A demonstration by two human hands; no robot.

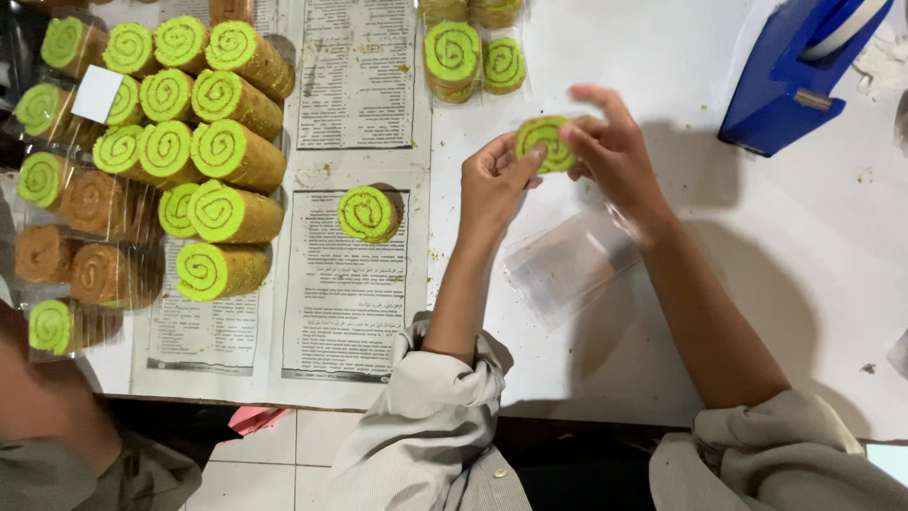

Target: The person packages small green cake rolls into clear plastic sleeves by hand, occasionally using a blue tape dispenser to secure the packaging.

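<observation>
Two hands: left hand (492, 180), right hand (613, 147) fingers pinching green roll slice (542, 140) | white table (813, 246) | newspaper (355, 284) | tiled floor (303, 454)

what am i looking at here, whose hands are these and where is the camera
There is one picture, taken by a camera worn on a person's head, looking down at a white table. No machine is involved: the left hand and right hand are that person's own. Together they hold one green spiral roll slice, with a clear plastic bag below the wrists. On the table's left side lie newspaper sheets carrying a lone slice and a stack of green roll cakes, some wrapped. A blue tape dispenser stands top right. Another person's arm shows at bottom left.
</observation>
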